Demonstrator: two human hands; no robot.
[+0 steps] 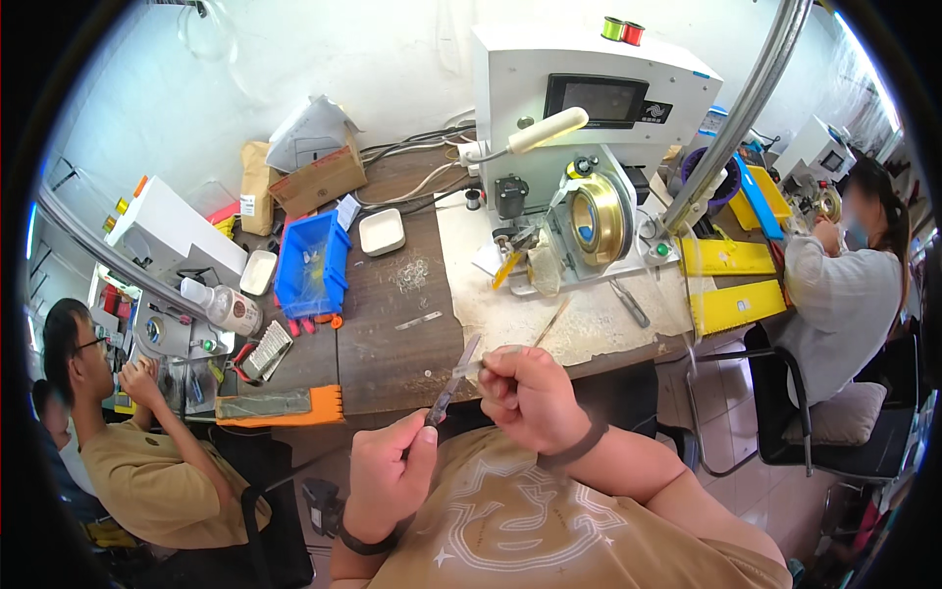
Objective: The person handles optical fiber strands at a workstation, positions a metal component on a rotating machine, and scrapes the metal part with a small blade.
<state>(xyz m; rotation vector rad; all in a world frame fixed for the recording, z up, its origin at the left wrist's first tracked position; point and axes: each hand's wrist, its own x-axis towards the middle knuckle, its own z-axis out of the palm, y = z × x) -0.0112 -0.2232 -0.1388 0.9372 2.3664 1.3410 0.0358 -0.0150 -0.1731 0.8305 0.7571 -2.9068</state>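
My left hand (392, 469) is closed around the dark handle of a slim, knife-like metal tool (455, 383), its blade pointing up and away from me. To its right, my right hand (535, 398) pinches a small, thin pale strip (467, 369) between thumb and fingers. The strip crosses close to the blade; I cannot tell whether they touch. Beyond both hands, a flat metal strip (419, 321) lies on the brown table (378, 368). A scatter of small clear rings (410, 276) is spread farther back.
A white machine (510, 79) with a gold wheel (595, 218) stands ahead on a stained sheet (481, 314). Pliers (629, 303) lie by it. Left are a blue bin (312, 265), white dish (382, 232) and orange tray (329, 403). People sit on both sides.
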